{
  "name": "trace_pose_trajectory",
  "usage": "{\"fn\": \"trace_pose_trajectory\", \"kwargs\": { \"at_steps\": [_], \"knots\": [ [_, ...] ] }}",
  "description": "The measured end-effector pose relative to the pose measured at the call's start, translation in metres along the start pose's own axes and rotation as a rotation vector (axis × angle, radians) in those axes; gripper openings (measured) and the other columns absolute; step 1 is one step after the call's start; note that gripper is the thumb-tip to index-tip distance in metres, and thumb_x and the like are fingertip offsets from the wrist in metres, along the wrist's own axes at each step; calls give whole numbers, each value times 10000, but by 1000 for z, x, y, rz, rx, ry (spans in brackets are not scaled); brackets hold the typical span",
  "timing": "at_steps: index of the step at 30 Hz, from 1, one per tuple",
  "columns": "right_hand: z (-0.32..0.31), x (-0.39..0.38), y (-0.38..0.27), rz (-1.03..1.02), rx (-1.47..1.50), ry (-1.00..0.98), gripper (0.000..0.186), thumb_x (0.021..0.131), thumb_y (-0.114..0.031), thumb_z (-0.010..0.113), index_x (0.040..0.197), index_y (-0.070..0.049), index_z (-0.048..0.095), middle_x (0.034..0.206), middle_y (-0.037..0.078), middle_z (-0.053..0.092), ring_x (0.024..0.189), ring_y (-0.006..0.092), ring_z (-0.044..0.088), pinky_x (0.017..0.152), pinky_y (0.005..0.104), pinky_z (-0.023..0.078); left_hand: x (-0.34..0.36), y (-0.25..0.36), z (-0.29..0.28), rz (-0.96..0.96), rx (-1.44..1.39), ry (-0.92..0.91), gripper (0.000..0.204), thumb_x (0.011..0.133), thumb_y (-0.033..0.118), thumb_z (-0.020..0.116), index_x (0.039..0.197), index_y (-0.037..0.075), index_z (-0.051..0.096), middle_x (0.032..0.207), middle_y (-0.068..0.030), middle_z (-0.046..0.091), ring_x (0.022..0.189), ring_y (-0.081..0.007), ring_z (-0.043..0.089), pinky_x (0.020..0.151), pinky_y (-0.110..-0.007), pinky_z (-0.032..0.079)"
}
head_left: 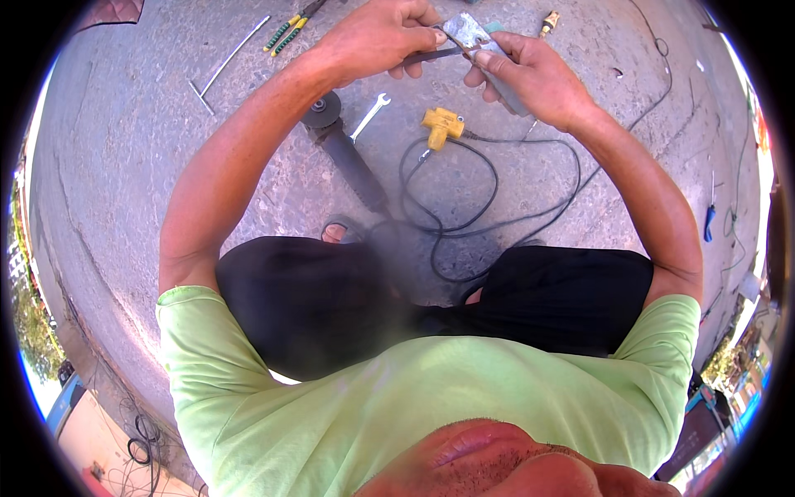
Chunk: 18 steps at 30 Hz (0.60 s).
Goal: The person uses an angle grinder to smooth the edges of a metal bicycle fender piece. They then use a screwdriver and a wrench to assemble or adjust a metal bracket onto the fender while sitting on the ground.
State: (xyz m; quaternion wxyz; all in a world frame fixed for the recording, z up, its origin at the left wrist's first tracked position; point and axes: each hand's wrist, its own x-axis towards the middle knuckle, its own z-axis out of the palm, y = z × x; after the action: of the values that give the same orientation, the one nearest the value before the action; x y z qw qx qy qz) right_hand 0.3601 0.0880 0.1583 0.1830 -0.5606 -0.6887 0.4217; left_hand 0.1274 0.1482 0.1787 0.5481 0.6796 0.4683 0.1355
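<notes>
Both my hands are raised at the top of the view, close together. My left hand [385, 35] is closed, pinching a thin dark strip [435, 55] that runs across to the other hand. My right hand [534, 73] grips a grey metal plate [469, 30] with a worn, shiny face, its thumb pressed on the near edge. The strip's far end meets the plate; whether the two are joined I cannot tell. Below my left forearm an angle grinder [352, 161] lies on the ground, with an open-end wrench [369, 117] beside it.
A yellow multi-way socket [443, 126] lies on the concrete ground [132, 166] with looped black cable [497, 182] around it. Pliers with green-yellow handles [288, 35] and a T-handle wrench [224, 73] rest at upper left. A blue-handled screwdriver [710, 222] is far right.
</notes>
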Motion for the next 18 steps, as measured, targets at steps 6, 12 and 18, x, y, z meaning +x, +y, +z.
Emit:
{"fn": "trace_pose_trajectory", "kwargs": {
  "at_steps": [6,12,18],
  "knots": [
    [-2,0,-4,-38,-90,-7,273,1071,-257,504,1153,-51,662,943,17,734,775,73,646,720,278,533,0,-4,0,26,-39,-1,228,970,201,666,1067,-5,670,820,-71,693,671,-128,651,595,-275,513],
    [4,-3,2,-149,-143,152,315,1045,-322,553,1094,-43,692,878,76,755,761,184,721,752,362,560,0,-6,0,117,14,10,217,982,213,660,1057,9,663,839,-51,686,707,-116,653,626,-267,510],
    [1,-5,-4,-197,-207,172,283,1043,-286,554,1119,-43,677,873,76,744,767,190,712,735,366,555,-2,-13,1,246,-17,34,190,989,207,659,1013,20,644,831,-29,660,713,-95,630,630,-265,504]
  ]
}}
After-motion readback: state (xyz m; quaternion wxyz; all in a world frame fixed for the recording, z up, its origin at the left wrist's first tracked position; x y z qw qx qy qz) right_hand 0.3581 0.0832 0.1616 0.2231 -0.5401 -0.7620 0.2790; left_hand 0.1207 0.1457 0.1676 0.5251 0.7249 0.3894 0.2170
